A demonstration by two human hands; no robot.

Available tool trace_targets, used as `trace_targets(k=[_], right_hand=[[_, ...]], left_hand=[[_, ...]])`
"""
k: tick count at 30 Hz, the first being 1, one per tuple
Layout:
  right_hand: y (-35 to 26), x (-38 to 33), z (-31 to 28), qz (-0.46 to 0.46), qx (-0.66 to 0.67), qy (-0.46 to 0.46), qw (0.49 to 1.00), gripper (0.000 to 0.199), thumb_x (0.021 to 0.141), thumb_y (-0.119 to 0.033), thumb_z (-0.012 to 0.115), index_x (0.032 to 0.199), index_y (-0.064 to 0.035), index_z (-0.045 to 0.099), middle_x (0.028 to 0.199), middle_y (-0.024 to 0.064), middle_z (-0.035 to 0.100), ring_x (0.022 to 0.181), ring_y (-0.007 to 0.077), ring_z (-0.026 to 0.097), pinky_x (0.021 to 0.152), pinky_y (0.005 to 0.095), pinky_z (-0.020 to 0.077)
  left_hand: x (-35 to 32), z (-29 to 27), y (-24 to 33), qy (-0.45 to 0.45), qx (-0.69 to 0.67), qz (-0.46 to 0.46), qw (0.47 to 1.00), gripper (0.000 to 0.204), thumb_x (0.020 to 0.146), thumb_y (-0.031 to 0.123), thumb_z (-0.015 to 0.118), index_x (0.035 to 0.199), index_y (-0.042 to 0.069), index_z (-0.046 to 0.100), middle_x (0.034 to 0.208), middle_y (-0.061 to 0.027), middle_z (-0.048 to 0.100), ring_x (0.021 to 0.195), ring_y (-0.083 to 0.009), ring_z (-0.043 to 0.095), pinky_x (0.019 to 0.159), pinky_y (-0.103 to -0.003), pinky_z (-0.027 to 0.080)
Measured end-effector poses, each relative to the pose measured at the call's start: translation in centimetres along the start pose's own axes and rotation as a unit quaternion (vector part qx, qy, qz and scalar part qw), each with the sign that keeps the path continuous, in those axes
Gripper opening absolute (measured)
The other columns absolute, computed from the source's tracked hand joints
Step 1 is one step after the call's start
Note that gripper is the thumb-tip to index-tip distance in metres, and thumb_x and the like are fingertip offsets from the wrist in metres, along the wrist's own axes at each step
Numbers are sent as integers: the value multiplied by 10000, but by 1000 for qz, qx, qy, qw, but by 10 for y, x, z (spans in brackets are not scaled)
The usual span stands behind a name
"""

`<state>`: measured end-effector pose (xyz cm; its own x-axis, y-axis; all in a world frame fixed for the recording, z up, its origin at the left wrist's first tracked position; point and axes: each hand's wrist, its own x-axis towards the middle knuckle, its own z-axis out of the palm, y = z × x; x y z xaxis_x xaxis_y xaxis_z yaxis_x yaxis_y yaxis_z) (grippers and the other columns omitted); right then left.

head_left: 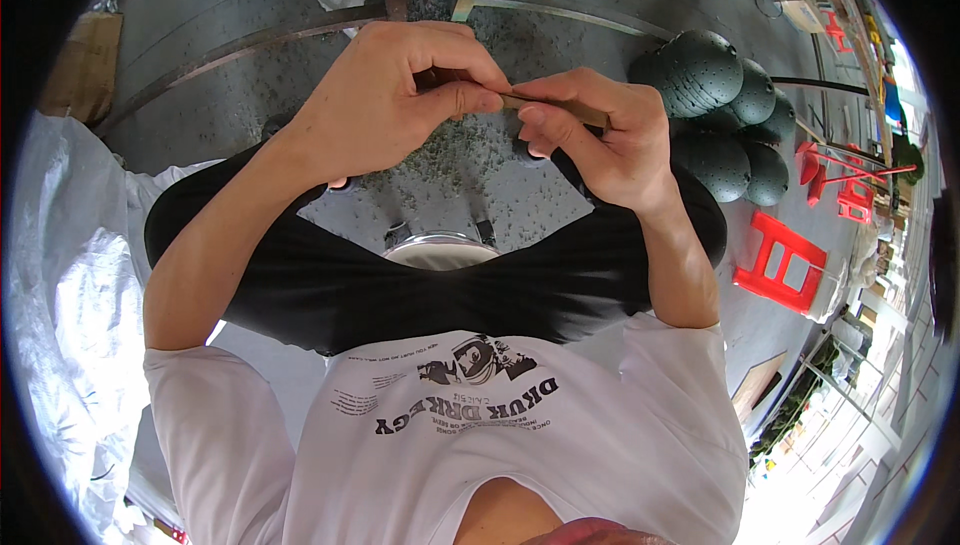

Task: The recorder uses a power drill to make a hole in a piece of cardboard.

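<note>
A thin brown strip (560, 106), like a sliver of bamboo or wood, is pinched between both my hands above my lap. My left hand (395, 95) grips its left end with thumb and forefinger closed over it. My right hand (600, 130) holds the rest of the strip, which pokes out past my fingers to the right. The hands touch at the fingertips. I sit in black shorts (440, 280) and a white printed shirt (480, 425), over a concrete floor strewn with fine shavings (470, 170).
A round metal stool seat (440, 250) shows between my legs. Long curved brown strips (250, 45) run across the floor ahead. Dark green dimpled domes (715, 110) are piled at the right, with red plastic stools (785, 260) beyond. White plastic sheeting (65, 285) lies at the left.
</note>
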<state>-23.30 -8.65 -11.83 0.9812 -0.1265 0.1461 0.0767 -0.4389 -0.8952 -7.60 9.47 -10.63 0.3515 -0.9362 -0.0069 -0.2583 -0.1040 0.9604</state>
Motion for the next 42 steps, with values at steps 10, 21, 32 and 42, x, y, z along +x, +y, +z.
trace_targets(k=[10,21,32,42], right_hand=[[-9,3,1,88,214,31,972,155,940,-117,717,1004,22,693,800,72,727,725,86,683,603,230,536],[5,1,-19,-35,3,-46,998,295,940,-269,737,895,4,637,643,25,589,587,84,527,529,254,410],[5,-1,-3,-11,98,22,995,248,1020,-208,620,887,2,625,611,-6,518,550,62,430,500,258,366],[5,0,-4,35,59,42,997,293,1021,-162,604,782,6,594,573,3,433,527,72,358,468,283,314]], left_hand=[[-1,-2,-10,-19,-34,-6,999,105,913,12,672,1003,-15,718,843,-34,641,741,-100,631,630,-240,500],[-3,-5,-16,-53,-81,-21,995,103,936,48,667,1017,7,715,836,-25,636,745,-101,630,640,-237,518],[-2,-2,-14,-34,-40,45,998,95,938,-7,634,1029,-10,662,875,-46,613,747,-121,623,692,-265,517],[-2,-1,-11,-31,-2,27,999,83,946,13,627,1019,-12,658,877,-57,617,746,-125,627,695,-273,513]])
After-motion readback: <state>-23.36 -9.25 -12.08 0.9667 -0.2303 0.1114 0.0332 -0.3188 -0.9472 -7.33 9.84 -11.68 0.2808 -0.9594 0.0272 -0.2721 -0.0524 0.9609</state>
